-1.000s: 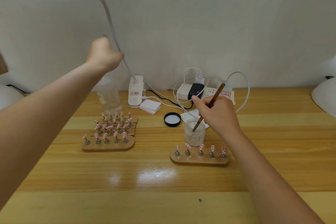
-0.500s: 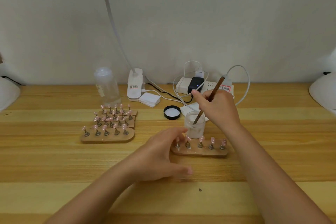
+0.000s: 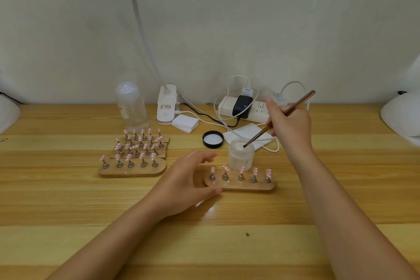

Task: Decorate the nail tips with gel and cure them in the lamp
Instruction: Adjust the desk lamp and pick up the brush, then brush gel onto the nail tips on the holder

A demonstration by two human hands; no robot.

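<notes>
Pink nail tips (image 3: 241,170) are seen standing in a row of five on a wooden holder (image 3: 241,185) near the middle of the table (image 3: 68,200). The holder's left end is pinched by the left hand (image 3: 181,183), thumb in front and fingers curved behind. Just behind the holder a frosted jar (image 3: 241,154) stands open, and the tip of a brown brush (image 3: 281,116) is dipped into it. The brush is gripped by the right hand (image 3: 291,127). Further left, more holders (image 3: 136,154) with tips are placed.
</notes>
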